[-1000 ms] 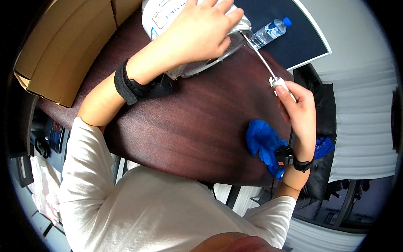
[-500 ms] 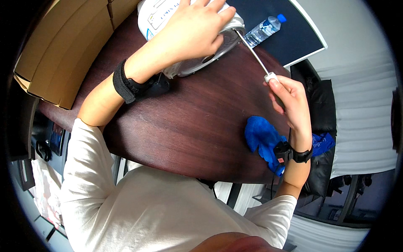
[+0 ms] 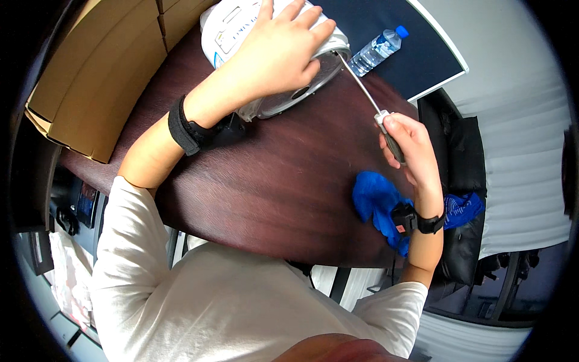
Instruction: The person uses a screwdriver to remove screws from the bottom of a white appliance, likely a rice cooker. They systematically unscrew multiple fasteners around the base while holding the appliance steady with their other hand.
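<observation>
A white rounded appliance [image 3: 232, 27] with a clear rim lies on its side at the far part of the table. Across its upper side rests my left hand [image 3: 280, 51], fingers spread and stretched, thumb down by the rim. In my right hand [image 3: 416, 148] is a screwdriver [image 3: 365, 90], gripped by its grey-and-white handle. Its long metal shaft points up and left, and the tip meets the appliance's rim; what it touches there is too small to tell. Part of the appliance is hidden under my left hand and forearm.
A water bottle [image 3: 379, 51] with a blue cap lies beyond the rim on a dark, white-edged panel [image 3: 422, 66]. Cardboard boxes [image 3: 102, 78] line the left. A blue cloth [image 3: 375, 196] lies on the dark wooden table [image 3: 271, 193] near my right wrist. A black chair [image 3: 467, 151] stands right.
My right hand has shifted slightly left and turned, so more of the screwdriver's handle shows. The tip stays at the rim, and my left hand keeps its place on the appliance.
</observation>
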Motion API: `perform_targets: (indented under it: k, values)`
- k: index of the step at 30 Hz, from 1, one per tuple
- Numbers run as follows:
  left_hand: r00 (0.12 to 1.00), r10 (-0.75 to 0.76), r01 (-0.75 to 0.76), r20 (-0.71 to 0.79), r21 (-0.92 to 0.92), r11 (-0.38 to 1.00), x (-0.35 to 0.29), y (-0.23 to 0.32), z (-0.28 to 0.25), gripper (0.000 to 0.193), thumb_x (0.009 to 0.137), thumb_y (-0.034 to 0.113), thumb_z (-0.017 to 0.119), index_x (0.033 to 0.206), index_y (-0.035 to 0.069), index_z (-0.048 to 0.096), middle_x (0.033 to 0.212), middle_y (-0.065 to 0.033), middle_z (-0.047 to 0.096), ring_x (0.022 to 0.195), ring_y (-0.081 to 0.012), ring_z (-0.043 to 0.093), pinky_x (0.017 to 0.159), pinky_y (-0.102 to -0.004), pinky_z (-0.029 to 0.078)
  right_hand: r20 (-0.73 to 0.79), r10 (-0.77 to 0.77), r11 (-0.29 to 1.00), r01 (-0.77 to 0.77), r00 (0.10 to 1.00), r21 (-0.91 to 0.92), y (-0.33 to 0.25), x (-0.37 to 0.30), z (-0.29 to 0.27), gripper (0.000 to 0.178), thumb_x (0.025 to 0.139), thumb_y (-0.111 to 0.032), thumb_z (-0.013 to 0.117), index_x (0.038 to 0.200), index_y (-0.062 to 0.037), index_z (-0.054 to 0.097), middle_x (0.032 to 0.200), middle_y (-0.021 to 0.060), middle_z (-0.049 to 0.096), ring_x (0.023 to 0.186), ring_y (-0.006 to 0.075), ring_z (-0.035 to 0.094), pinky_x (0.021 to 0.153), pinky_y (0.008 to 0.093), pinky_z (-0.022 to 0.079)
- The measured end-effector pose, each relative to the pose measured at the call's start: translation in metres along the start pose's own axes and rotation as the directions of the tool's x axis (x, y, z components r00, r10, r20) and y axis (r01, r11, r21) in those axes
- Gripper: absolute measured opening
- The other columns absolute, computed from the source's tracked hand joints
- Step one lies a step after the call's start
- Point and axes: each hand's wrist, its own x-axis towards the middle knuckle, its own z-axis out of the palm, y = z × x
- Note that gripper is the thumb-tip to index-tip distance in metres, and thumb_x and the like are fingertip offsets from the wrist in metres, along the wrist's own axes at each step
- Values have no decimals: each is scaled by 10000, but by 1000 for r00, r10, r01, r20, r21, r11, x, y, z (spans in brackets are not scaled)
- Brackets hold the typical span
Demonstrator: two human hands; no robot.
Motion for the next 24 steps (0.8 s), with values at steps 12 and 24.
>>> perform_targets:
  k: [12, 24]
  values:
    - [1000, -13, 14, -21, 23, 1000, -2, 0, 1, 568, 783, 200, 640, 1318, 72, 501, 1352, -155, 506, 1312, -335, 427, 1031, -619, 311, -99, -610, 409, 206, 786, -889, -8, -16, 39, 213, 873, -206, 697, 926, -13, 625, 813, 197, 642, 692, 365, 650, 589, 418, 503]
    - [998, -25, 33, 63, -139, 990, 3, 1, -11, 543, 774, 210, 620, 1237, -52, 510, 1235, -247, 494, 1217, -410, 447, 1012, -659, 328, -65, -16, 987, 6, 998, -162, -16, -11, 20, 289, 972, -267, 592, 908, 8, 656, 586, -10, 519, 422, 28, 421, 362, 209, 264]
